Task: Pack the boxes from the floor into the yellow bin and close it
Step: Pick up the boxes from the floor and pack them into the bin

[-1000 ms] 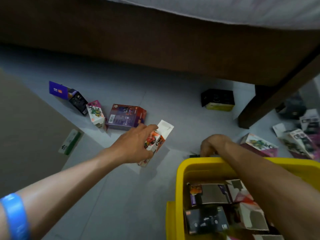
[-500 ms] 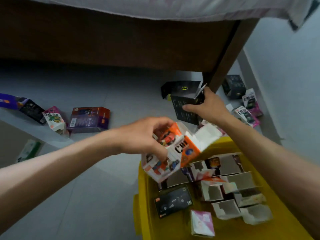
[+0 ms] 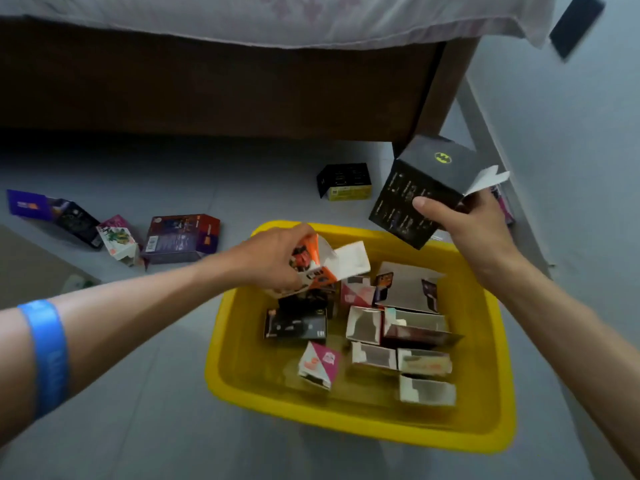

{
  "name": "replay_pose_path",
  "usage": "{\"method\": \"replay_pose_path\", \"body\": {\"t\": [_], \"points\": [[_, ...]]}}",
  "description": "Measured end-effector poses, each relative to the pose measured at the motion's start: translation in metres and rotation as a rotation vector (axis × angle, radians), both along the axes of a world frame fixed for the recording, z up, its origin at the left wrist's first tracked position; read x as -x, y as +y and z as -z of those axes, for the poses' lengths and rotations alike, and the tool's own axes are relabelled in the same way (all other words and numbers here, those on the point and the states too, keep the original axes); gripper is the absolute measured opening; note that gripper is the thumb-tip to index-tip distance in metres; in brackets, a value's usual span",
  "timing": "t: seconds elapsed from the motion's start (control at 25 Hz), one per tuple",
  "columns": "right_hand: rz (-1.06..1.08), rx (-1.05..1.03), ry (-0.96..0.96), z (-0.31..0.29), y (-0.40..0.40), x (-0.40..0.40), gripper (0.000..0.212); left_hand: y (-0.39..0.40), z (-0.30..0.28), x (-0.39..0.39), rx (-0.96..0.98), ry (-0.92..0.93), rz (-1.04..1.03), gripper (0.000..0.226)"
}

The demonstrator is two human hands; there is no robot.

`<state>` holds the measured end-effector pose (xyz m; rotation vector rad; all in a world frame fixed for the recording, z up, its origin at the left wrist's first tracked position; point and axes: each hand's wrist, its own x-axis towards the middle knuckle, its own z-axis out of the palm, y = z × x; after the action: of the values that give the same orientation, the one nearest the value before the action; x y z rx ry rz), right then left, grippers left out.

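An open yellow bin [image 3: 221, 372] stands on the grey floor with several small cardboard boxes lying in it. My left hand [image 3: 273, 261] grips an orange and white box [image 3: 329, 263] with an open flap, just inside the bin's far left corner. My right hand [image 3: 471, 226] holds a black box with a yellow bat logo [image 3: 422, 181] above the bin's far right rim. On the floor to the left lie a purple and red box [image 3: 181, 242], a pink and white box [image 3: 117, 239] and a purple and black box [image 3: 52, 214]. A black and yellow box [image 3: 344, 181] sits beyond the bin.
A dark wooden bed frame [image 3: 207, 81] with a pale sheet runs across the back, its leg [image 3: 440, 88] just behind my right hand. A grey wall [image 3: 571, 133] stands on the right. A brown mat edge [image 3: 27, 268] lies at the left.
My left hand has carried the orange and white box from the floor to over the bin and lowered it inside. My right hand picked up the black bat box and lifted it rightward.
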<state>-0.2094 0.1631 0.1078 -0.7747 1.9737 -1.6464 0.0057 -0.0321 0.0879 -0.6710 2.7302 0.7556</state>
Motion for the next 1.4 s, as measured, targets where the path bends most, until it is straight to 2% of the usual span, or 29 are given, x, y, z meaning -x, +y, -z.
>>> {"method": "replay_pose_path", "body": {"t": [0.12,0.28,0.36,0.48,0.56,0.64,0.72,0.76,0.88,0.92,1.04,1.12,1.16,1.24,1.32,1.4], "points": [[-0.082,0.061,-0.155,-0.003,0.027,-0.029,0.068,-0.014,-0.005,-0.024,-0.137,0.077,-0.123,0.072],[-0.39,-0.086,-0.29,0.022,0.044,-0.096,0.076,-0.016,0.004,-0.049,-0.364,0.168,-0.285,0.073],[-0.439,-0.114,-0.327,0.036,0.032,-0.125,0.079,-0.02,0.003,-0.051,-0.436,0.246,-0.354,0.069],[-0.441,-0.169,-0.218,0.056,0.006,-0.157,0.069,-0.033,-0.005,-0.056,-0.462,0.324,-0.427,0.062],[-0.555,-0.295,-0.048,0.066,-0.007,-0.173,0.066,-0.038,-0.01,-0.06,-0.498,0.337,-0.46,0.062],[-0.682,-0.445,0.066,0.072,-0.013,-0.181,0.075,-0.037,-0.014,-0.062,-0.521,0.319,-0.447,0.064],[-0.701,-0.506,0.061,0.072,-0.01,-0.171,0.094,-0.033,-0.017,-0.062,-0.54,0.321,-0.396,0.065],[-0.653,-0.468,0.045,0.064,-0.007,-0.161,0.099,-0.03,-0.018,-0.061,-0.55,0.332,-0.36,0.065],[-0.375,-0.168,0.058,0.034,0.007,-0.127,0.101,-0.012,-0.021,-0.051,-0.589,0.306,-0.21,0.067],[-0.35,-0.081,0.071,0.025,0.011,-0.117,0.101,-0.002,-0.023,-0.045,-0.598,0.273,-0.131,0.069],[-0.46,-0.039,0.103,0.008,0.02,-0.102,0.079,0.028,-0.019,-0.028,-0.599,0.186,0.104,0.07],[-0.469,-0.077,0.157,0.006,0.037,-0.093,0.065,0.043,-0.009,-0.024,-0.582,0.138,0.14,0.071],[-0.45,-0.104,0.153,0.008,0.049,-0.089,0.065,0.049,-0.002,-0.024,-0.535,0.087,0.135,0.071],[-0.432,-0.177,0.111,0.017,0.075,-0.083,0.071,0.058,0.015,-0.024,-0.29,-0.061,0.216,0.069],[-0.504,-0.294,0.128,0.033,0.092,-0.085,0.07,0.069,0.031,-0.024,-0.021,-0.17,0.438,0.065],[-0.612,-0.451,0.215,0.053,0.097,-0.094,0.063,0.079,0.043,-0.022,0.09,-0.213,0.61,0.065]]}}
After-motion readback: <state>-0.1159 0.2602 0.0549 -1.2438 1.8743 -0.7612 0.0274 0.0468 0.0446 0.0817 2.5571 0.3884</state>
